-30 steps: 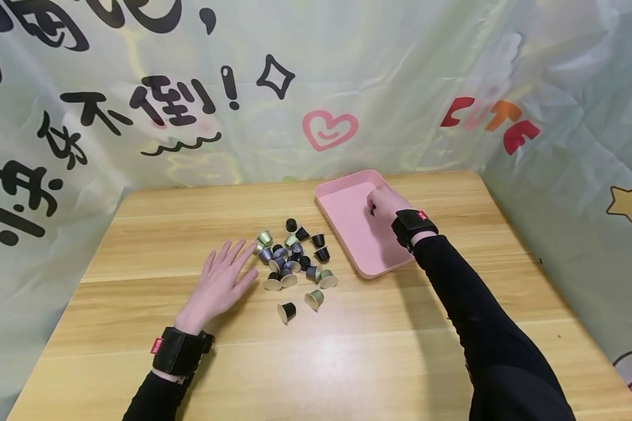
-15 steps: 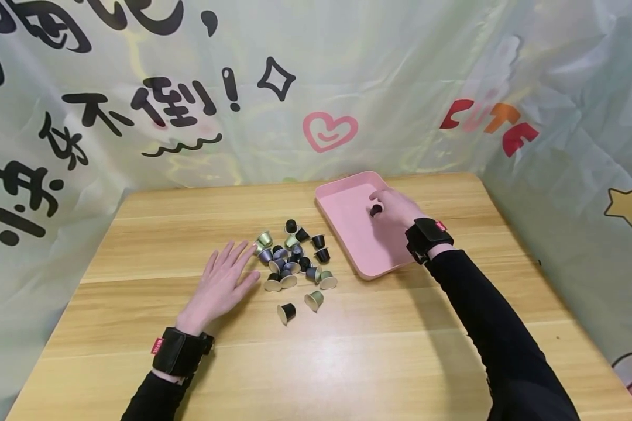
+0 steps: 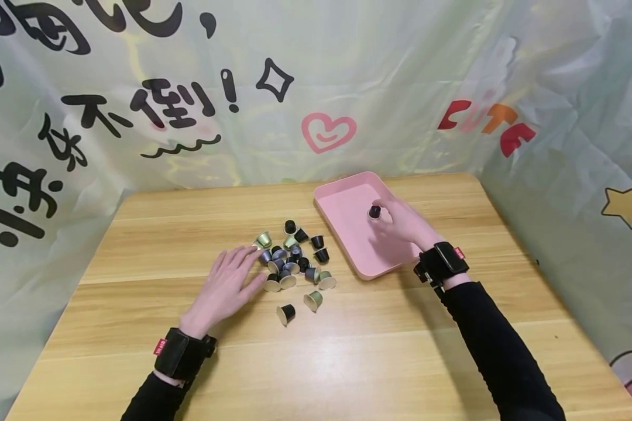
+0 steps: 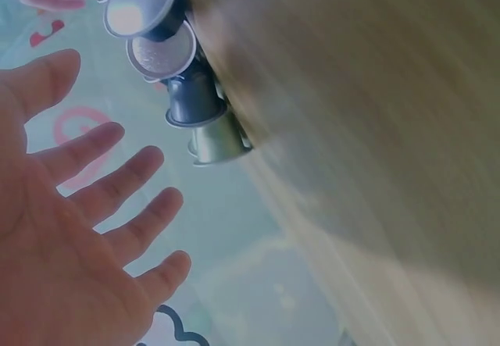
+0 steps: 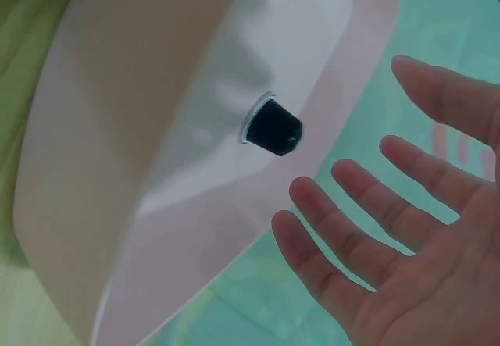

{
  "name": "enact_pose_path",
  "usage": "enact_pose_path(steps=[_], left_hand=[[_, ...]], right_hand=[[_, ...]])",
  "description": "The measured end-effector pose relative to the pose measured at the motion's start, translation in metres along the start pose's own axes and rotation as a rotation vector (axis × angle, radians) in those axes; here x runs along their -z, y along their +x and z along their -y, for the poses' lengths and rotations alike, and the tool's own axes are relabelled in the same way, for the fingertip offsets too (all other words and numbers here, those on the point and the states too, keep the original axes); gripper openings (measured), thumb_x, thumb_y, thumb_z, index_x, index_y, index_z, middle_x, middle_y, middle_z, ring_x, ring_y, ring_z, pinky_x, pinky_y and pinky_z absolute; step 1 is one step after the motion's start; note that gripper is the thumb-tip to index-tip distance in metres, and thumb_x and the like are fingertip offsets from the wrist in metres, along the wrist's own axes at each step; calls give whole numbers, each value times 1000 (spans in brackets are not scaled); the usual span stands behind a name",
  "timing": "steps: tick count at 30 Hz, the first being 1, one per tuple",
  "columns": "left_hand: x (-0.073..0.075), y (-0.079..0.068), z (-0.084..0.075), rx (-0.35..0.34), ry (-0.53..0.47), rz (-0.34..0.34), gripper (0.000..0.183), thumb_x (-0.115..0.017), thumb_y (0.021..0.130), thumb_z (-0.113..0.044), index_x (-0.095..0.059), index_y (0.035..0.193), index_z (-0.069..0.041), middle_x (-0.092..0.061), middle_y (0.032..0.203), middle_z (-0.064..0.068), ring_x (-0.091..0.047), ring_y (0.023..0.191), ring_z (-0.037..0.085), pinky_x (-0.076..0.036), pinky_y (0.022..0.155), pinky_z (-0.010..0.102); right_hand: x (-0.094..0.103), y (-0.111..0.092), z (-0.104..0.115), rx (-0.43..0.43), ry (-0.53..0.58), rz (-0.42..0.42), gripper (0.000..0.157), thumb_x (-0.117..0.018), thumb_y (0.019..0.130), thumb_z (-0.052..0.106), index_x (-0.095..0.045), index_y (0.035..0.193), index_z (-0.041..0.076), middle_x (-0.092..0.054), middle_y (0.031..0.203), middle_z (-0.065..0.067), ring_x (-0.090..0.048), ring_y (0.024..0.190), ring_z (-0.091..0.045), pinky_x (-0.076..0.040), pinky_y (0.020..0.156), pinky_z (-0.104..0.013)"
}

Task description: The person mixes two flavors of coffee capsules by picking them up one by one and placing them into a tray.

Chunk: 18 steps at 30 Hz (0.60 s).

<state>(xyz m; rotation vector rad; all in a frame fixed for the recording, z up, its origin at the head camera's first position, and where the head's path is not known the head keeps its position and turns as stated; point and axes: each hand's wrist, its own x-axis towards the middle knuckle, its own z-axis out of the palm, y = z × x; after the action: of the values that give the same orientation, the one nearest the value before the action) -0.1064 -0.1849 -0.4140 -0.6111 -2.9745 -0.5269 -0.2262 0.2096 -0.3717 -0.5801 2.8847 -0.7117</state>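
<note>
Over the pink tray (image 3: 339, 213) my right hand (image 3: 404, 223) is spread, fingers straight. A black coffee capsule (image 5: 272, 127) stands on the tray floor, rim down, apart from the fingers in the right wrist view. My left hand (image 3: 225, 291) reaches out at the left side of a pile of coffee capsules, with fingers extended and nothing in its grasp. A dark blue capsule (image 4: 191, 100) and a pale green capsule (image 4: 217, 139) lie beyond its fingertips in the left wrist view. The thumb is near a black capsule (image 3: 272, 280) in the head view.
In front of the pile lie a green capsule (image 3: 313, 300) and a black capsule with a beige lid (image 3: 286, 314). The wooden table (image 3: 347, 362) is bounded at the back and right by a printed cloth (image 3: 400, 88).
The right hand has uncurled and drawn back toward the right, leaving the black capsule standing in the tray. The left hand has shifted slightly right, closer to the pile.
</note>
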Motion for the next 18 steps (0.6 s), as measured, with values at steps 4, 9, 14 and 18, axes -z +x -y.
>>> enact_pose_path(steps=[4, 9, 14, 18], left_hand=[[0, 0, -1, -7, -48, -13, 59, -55, 102, -40, -44, 150, -8, -48, 152, 21, -43, 141, 43, -23, 120, 68], [0, 0, -4, -6, -88, -7, 59, -56, 101, -40, -44, 149, -8, -50, 150, 23, -44, 140, 43, -25, 119, 69], [2, 0, -8, -4, -115, 0, 59, -58, 100, -41, -46, 147, -9, -51, 148, 22, -47, 137, 43, -29, 117, 69], [2, 1, -12, -19, -113, 5, 59, -58, 99, -44, -48, 146, -10, -53, 146, 21, -49, 135, 42, -32, 116, 67]], right_hand=[[-1, -14, 3, 11, 73, -60, 53, -64, 98, 21, -48, 143, -3, -52, 147, -26, -48, 135, -47, -40, 113, -60], [-4, -32, 5, -2, 146, -135, 54, -66, 97, 19, -48, 144, 0, -52, 147, -25, -50, 130, -48, -42, 108, -61], [-10, -50, 4, -24, 196, -194, 57, -67, 96, 16, -46, 147, 2, -51, 147, -25, -48, 134, -46, -40, 111, -62], [-15, -62, 3, -6, 213, -252, 57, -67, 96, 15, -46, 147, 2, -50, 148, -26, -46, 136, -46, -37, 113, -64]])
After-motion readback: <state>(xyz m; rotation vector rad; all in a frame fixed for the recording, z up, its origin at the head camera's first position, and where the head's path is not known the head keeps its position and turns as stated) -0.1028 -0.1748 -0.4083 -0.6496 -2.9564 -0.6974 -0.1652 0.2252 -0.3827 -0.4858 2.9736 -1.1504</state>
